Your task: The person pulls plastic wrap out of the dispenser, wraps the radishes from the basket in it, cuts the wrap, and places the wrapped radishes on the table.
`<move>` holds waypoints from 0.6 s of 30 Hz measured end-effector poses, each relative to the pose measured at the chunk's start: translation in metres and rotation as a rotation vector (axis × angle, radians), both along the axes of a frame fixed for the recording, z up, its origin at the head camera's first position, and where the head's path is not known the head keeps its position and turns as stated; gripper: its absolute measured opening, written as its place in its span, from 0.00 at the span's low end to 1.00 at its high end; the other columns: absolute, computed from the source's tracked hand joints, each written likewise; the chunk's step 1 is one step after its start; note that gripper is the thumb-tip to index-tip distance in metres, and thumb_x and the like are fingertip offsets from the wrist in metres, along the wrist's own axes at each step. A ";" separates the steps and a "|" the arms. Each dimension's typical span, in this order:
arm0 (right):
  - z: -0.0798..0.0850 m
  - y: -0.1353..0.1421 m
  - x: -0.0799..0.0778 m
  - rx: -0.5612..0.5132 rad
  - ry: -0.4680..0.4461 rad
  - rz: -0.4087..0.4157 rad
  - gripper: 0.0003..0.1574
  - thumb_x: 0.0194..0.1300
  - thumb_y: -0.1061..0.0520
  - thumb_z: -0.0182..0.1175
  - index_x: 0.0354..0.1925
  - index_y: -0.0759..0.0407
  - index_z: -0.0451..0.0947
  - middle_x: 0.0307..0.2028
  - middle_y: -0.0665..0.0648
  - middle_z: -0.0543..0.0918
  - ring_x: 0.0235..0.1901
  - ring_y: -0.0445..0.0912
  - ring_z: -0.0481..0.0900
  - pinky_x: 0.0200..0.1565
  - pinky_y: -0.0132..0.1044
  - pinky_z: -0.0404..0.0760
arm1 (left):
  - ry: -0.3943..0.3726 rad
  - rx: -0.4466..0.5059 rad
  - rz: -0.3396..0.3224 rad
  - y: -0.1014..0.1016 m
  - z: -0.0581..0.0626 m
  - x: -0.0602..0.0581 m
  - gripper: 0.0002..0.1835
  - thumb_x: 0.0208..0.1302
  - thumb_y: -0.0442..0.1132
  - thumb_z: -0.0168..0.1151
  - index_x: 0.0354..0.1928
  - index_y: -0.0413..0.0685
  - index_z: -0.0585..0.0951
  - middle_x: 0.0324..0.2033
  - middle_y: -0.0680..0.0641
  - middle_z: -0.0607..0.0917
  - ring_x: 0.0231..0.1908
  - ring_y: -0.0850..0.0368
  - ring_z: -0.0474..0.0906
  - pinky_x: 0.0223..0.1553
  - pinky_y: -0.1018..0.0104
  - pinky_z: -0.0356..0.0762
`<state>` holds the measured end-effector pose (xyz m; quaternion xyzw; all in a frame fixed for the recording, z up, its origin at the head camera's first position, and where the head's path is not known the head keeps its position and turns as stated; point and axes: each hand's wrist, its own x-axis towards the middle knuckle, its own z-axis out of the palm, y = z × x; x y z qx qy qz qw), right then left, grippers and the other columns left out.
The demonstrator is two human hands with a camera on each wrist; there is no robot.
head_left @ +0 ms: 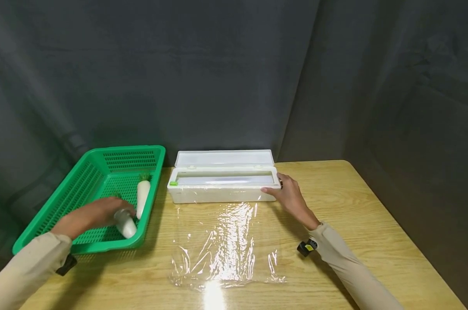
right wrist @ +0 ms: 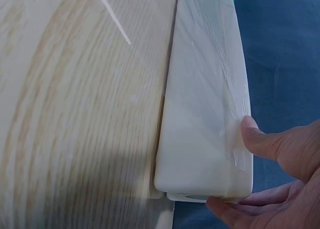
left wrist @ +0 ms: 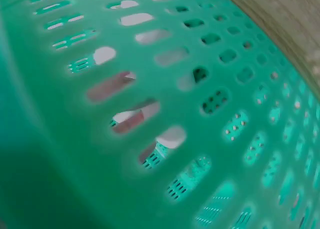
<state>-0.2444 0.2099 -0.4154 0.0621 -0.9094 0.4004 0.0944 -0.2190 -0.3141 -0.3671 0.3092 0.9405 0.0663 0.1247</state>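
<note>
In the green plastic basket (head_left: 84,249), my left hand (head_left: 96,214) holds a white radish (head_left: 127,227) around its middle. The radish's lower end points toward me, and the hand hides most of the rest. A second white radish (head_left: 142,196) with a green leafy top lies along the basket's right wall. My right hand (head_left: 292,198) grips the right end of a white cling film dispenser (head_left: 218,196), its thumb on the front edge. From the dispenser, a sheet of clear cling film (head_left: 234,245) runs out flat over the table toward me.
The dispenser's clear lid (head_left: 224,158) stands raised at the back, and a green slider (head_left: 173,183) sits at its left end. A dark curtain (head_left: 218,77) hangs behind the wooden table (head_left: 373,224). The basket wall (left wrist: 125,154) fills the left wrist view.
</note>
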 end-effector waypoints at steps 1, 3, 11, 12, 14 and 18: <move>0.000 0.000 0.000 0.000 -0.001 0.002 0.42 0.65 0.55 0.75 0.69 0.75 0.71 0.59 0.78 0.78 0.59 0.68 0.79 0.59 0.61 0.79 | -0.006 -0.032 0.017 0.000 0.000 0.001 0.17 0.56 0.24 0.75 0.45 0.51 0.89 0.43 0.49 0.89 0.42 0.48 0.83 0.41 0.54 0.83; -0.001 -0.001 0.000 -0.004 -0.004 0.009 0.43 0.66 0.54 0.74 0.69 0.75 0.71 0.60 0.78 0.78 0.60 0.68 0.79 0.60 0.62 0.79 | -0.009 -0.084 0.029 0.000 0.000 0.002 0.17 0.55 0.23 0.75 0.40 0.53 0.88 0.39 0.51 0.87 0.37 0.52 0.81 0.37 0.56 0.81; -0.002 -0.003 0.001 -0.027 -0.002 0.014 0.43 0.65 0.55 0.75 0.69 0.74 0.71 0.60 0.77 0.78 0.59 0.67 0.80 0.59 0.60 0.79 | -0.088 -0.120 0.098 -0.002 0.003 0.006 0.19 0.51 0.22 0.75 0.33 0.59 0.85 0.31 0.56 0.82 0.30 0.60 0.70 0.31 0.63 0.73; -0.002 -0.003 0.001 -0.024 0.000 0.015 0.43 0.65 0.55 0.75 0.69 0.74 0.71 0.59 0.77 0.79 0.58 0.66 0.80 0.58 0.60 0.80 | -0.097 -0.120 0.105 -0.003 0.002 0.007 0.19 0.52 0.22 0.75 0.33 0.59 0.84 0.31 0.56 0.82 0.30 0.60 0.70 0.31 0.63 0.72; -0.002 -0.003 0.001 -0.020 0.004 0.017 0.42 0.65 0.55 0.75 0.68 0.74 0.72 0.58 0.77 0.79 0.58 0.67 0.80 0.58 0.60 0.80 | -0.115 -0.110 0.122 -0.004 0.002 0.008 0.18 0.56 0.23 0.73 0.33 0.59 0.84 0.31 0.56 0.82 0.30 0.59 0.69 0.31 0.63 0.72; -0.001 -0.002 0.000 -0.011 0.019 0.021 0.41 0.64 0.55 0.75 0.67 0.75 0.73 0.56 0.77 0.80 0.56 0.67 0.81 0.57 0.60 0.81 | -0.137 -0.103 0.146 -0.006 0.000 0.007 0.18 0.58 0.25 0.73 0.42 0.59 0.87 0.38 0.53 0.85 0.33 0.57 0.72 0.33 0.60 0.74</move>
